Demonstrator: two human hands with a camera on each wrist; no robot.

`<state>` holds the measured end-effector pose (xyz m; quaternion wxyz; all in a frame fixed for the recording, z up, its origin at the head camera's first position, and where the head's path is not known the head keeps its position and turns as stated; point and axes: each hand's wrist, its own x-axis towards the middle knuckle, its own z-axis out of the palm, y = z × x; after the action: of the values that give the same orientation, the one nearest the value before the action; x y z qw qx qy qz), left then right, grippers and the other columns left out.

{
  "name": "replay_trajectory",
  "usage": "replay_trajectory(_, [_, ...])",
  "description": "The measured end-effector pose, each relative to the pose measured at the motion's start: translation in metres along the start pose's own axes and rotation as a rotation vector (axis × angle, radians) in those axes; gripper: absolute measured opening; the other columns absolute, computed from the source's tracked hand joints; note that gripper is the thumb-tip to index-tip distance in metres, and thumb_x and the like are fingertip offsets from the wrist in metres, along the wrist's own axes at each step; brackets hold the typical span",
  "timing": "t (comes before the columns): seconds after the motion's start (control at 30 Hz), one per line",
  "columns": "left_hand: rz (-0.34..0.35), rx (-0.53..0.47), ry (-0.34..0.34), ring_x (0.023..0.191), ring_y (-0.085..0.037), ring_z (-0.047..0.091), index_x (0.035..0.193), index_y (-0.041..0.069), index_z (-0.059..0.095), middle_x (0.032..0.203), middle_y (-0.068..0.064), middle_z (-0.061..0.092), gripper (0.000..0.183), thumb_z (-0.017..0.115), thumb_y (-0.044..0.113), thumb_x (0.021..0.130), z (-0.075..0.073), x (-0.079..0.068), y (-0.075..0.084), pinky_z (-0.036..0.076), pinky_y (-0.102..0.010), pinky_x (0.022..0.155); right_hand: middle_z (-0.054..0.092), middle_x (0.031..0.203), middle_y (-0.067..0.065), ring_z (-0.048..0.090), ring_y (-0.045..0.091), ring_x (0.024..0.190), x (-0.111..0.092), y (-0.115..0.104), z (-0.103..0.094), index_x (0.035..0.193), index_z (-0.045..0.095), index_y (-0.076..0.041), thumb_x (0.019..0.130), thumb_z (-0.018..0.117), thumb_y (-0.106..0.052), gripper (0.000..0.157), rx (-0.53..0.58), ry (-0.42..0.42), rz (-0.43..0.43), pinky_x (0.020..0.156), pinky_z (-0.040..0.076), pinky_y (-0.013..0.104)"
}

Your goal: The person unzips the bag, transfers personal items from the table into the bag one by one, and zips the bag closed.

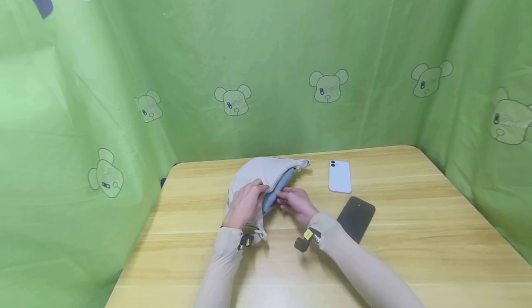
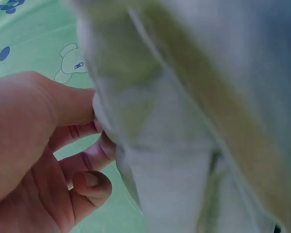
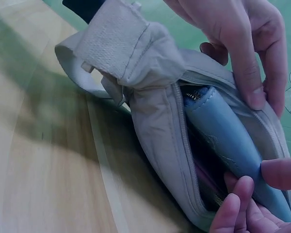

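A pale beige sling bag (image 1: 254, 168) rests on the table with its zipped mouth spread apart. Inside the mouth sits a light-blue wallet (image 3: 222, 128), its zipped end showing near the bag's strap. My left hand (image 1: 247, 201) pinches the far edge of the opening, thumb and fingers on the fabric (image 2: 160, 170) in the left wrist view. From the right, my right hand (image 1: 296, 203) reaches into the mouth and pinches the wallet, thumb on top and fingers along its inner side. The wallet's lower part is hidden in the bag.
To the right of the bag lies a white phone (image 1: 340, 177), back side up. Nearer to me is a black phone (image 1: 358, 216), partly covered by my right sleeve (image 1: 353, 248). Green curtains (image 1: 282, 45) with bear prints stand around the wooden table (image 1: 415, 234).
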<state>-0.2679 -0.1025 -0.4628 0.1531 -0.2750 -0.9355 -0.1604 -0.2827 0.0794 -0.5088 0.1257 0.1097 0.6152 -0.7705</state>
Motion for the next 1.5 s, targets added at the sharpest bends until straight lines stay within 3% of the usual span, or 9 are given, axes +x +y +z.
replay_trajectory(0.23, [0.063, -0.117, 0.008, 0.081, -0.013, 0.065, 0.116, 0.011, 0.077, 0.093, 0.003, 0.067, 0.022, 0.064, 0.008, 0.099, -0.004, 0.001, 0.009, 0.056, -0.029, 0.073, 0.065, 0.075, -0.002, 0.062, 0.006, 0.069, 0.006, 0.002, 0.008, 0.117, 0.056, 0.004, 0.094, 0.055, 0.004, 0.023, -0.010, 0.019, -0.030, 0.063, 0.052, 0.019])
replay_trajectory(0.5, [0.024, -0.164, -0.013, 0.087, -0.015, 0.067, 0.120, 0.008, 0.074, 0.100, -0.001, 0.070, 0.024, 0.066, 0.010, 0.098, -0.002, 0.002, 0.014, 0.058, -0.031, 0.080, 0.067, 0.069, -0.003, 0.063, 0.006, 0.064, 0.007, 0.001, 0.013, 0.116, 0.061, 0.004, 0.091, 0.058, 0.003, 0.025, -0.024, 0.076, -0.029, 0.055, 0.046, 0.018])
replay_trajectory(0.73, [0.012, -0.182, -0.014, 0.086, -0.016, 0.068, 0.118, 0.007, 0.075, 0.099, -0.003, 0.071, 0.023, 0.067, 0.009, 0.097, -0.002, 0.003, 0.013, 0.058, -0.032, 0.080, 0.068, 0.067, -0.003, 0.062, 0.007, 0.060, 0.008, 0.003, 0.011, 0.115, 0.063, 0.007, 0.089, 0.063, 0.002, 0.026, -0.033, 0.073, -0.057, 0.050, 0.042, 0.019])
replay_trajectory(1.1, [0.017, -0.135, 0.016, 0.080, -0.016, 0.068, 0.103, 0.008, 0.078, 0.091, -0.004, 0.072, 0.013, 0.071, 0.008, 0.092, -0.003, 0.003, 0.018, 0.059, -0.033, 0.075, 0.060, 0.065, -0.001, 0.053, 0.010, 0.055, 0.003, 0.003, -0.006, 0.107, 0.070, 0.005, 0.083, 0.073, -0.005, 0.027, -0.262, 0.052, -0.086, 0.046, 0.041, 0.022])
replay_trajectory(1.33, [-0.015, -0.085, 0.047, 0.080, -0.017, 0.070, 0.097, 0.008, 0.076, 0.090, -0.003, 0.074, 0.008, 0.074, 0.012, 0.090, -0.001, 0.002, 0.018, 0.059, -0.033, 0.074, 0.075, 0.082, 0.002, 0.057, 0.008, 0.060, -0.004, -0.003, -0.023, 0.119, 0.068, 0.005, 0.095, 0.070, -0.014, 0.031, -0.324, -0.001, -0.085, 0.047, 0.042, 0.019])
replay_trajectory(1.5, [-0.057, -0.061, 0.034, 0.072, -0.016, 0.066, 0.087, 0.010, 0.072, 0.083, -0.001, 0.071, 0.006, 0.074, 0.015, 0.089, 0.000, 0.001, 0.018, 0.056, -0.029, 0.067, 0.078, 0.093, 0.006, 0.062, 0.010, 0.067, -0.007, -0.011, -0.045, 0.126, 0.066, 0.001, 0.098, 0.068, -0.022, 0.036, -0.374, 0.000, -0.071, 0.049, 0.043, 0.020])
